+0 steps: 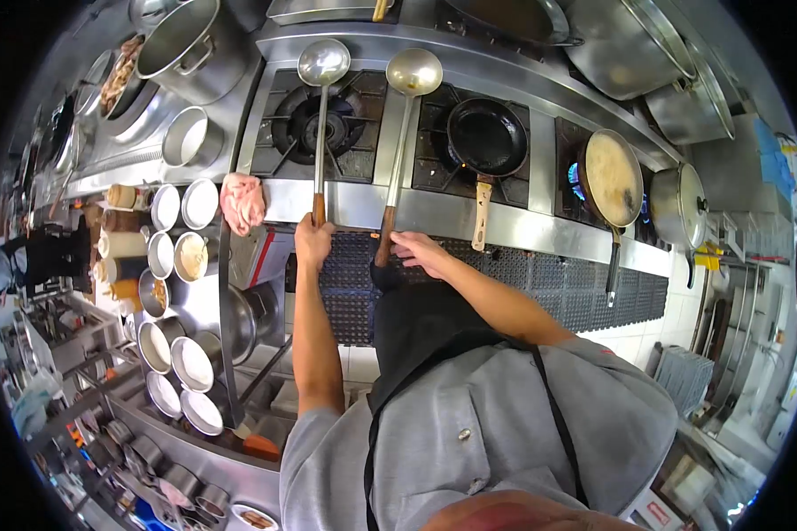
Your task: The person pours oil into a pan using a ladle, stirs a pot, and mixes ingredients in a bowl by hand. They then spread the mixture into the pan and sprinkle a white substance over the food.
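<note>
My left hand [313,241] is closed around the wooden end of a long ladle [321,133], whose round bowl lies over the back of the left burner. A second long ladle [401,146] is parallel to it on the right, its bowl near the back ledge. The fingers of my right hand [423,254] are closed at this ladle's wooden handle, though the far side of the grip is hidden. Right of the ladles, a black frying pan [487,135] with a light wooden handle sits on a burner. Pink cloth [243,203] lies left of my left hand.
A pan of pale liquid [613,177] sits by a blue flame, beside a lidded pot [679,203]. Large pots [629,44] stand at the back right. Several metal containers [192,363] and sauce bottles [122,244] are at the left. Black mats [549,288] cover the floor.
</note>
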Available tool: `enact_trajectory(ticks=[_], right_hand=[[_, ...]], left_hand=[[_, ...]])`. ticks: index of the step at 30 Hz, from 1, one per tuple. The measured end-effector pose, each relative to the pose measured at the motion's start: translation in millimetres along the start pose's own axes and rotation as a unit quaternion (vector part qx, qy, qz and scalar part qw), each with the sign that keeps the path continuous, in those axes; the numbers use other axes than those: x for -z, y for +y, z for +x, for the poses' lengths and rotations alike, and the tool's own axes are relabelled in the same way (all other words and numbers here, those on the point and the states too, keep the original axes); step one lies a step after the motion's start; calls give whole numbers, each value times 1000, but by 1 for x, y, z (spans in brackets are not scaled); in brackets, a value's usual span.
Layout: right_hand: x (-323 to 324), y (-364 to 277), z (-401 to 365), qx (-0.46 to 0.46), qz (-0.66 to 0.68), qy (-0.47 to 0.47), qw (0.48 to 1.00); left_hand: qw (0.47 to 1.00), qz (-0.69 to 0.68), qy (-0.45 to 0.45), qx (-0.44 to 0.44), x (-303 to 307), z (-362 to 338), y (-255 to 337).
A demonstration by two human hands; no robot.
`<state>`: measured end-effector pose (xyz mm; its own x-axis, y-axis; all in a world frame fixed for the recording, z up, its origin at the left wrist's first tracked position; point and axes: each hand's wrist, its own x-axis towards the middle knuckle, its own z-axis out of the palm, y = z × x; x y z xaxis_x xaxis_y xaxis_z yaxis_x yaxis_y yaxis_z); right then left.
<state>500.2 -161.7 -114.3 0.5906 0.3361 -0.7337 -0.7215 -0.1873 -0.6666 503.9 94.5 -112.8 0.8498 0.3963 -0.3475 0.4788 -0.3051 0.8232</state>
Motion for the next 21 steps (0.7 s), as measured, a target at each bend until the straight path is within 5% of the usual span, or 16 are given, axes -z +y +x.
enact_trajectory(ticks=[5, 8, 11, 13, 20, 21], right_hand=[[-13, -10, 23, -40, 14, -122, 992], [-11, -6, 16, -27, -35, -122, 992], [-9, 5, 22, -52, -4, -115, 992], [-10, 10, 27, -48, 0, -116, 992], [-34, 17, 43, -1, 86, -76, 993], [-39, 24, 50, -5, 120, -70, 990]], left_hand=[[983, 157, 53, -82, 58, -75, 46], [990, 131, 20, -50, 113, -99, 109], [996, -72, -43, 14, 165, -86, 146], [998, -53, -11, 8, 197, -81, 197], [991, -55, 75, -101, 272, 76, 295], [993, -58, -41, -90, 314, 150, 290]])
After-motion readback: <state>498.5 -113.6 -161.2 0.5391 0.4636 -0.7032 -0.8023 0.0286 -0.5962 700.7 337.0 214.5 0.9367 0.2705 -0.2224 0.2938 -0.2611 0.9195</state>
